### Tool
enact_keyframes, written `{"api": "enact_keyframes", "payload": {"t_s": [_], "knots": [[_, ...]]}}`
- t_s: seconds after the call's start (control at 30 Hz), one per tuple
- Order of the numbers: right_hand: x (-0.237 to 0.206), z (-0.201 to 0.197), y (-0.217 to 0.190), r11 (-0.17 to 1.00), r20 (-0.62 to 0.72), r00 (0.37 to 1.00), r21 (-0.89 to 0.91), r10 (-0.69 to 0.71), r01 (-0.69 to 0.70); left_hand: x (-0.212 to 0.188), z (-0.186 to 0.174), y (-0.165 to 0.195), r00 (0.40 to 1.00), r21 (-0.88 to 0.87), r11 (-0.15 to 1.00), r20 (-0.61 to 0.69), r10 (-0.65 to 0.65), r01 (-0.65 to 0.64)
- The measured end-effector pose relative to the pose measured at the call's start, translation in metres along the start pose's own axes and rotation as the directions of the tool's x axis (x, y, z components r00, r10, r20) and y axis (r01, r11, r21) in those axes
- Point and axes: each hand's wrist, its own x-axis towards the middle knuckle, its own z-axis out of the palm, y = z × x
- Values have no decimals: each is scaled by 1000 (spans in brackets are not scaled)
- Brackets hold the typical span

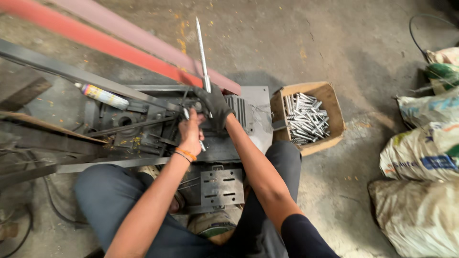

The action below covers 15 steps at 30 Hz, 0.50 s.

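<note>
We see the gloved right hand wrapped around a long, bright steel rod with a pointed tip, standing nearly upright over the grey machine. The bare left hand pinches a short silvery pin just beside it. A cardboard box of similar pins sits on the floor to the right.

Probably metal workshop: machine, steel pins

Both arms are reaching forward toward 12 o'clock. Left hand, bare with an orange wristband, is curling shut in a fist. Gloved right hand, at 1 o'clock of it, is gripping closed.
</note>
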Motion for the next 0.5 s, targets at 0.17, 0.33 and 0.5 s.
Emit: {"api": "enact_keyframes", "payload": {"t_s": [0.17, 0.33, 0.5], "knots": [[-3, 4, -38, 997, -87, 996, -71, -35, 29, 5, -4, 5, 998, -55, 998, 64, 11, -8], [-20, 3, -74, 986, -162, 982, -153, -95, 70, 6, -1, 4, 998, -67, 998, 64, 21, -17], [-31, -2, -81, 898, -153, 939, -372, -307, 233, 5, 0, 7, 996, -78, 996, 74, 45, -39]]}}
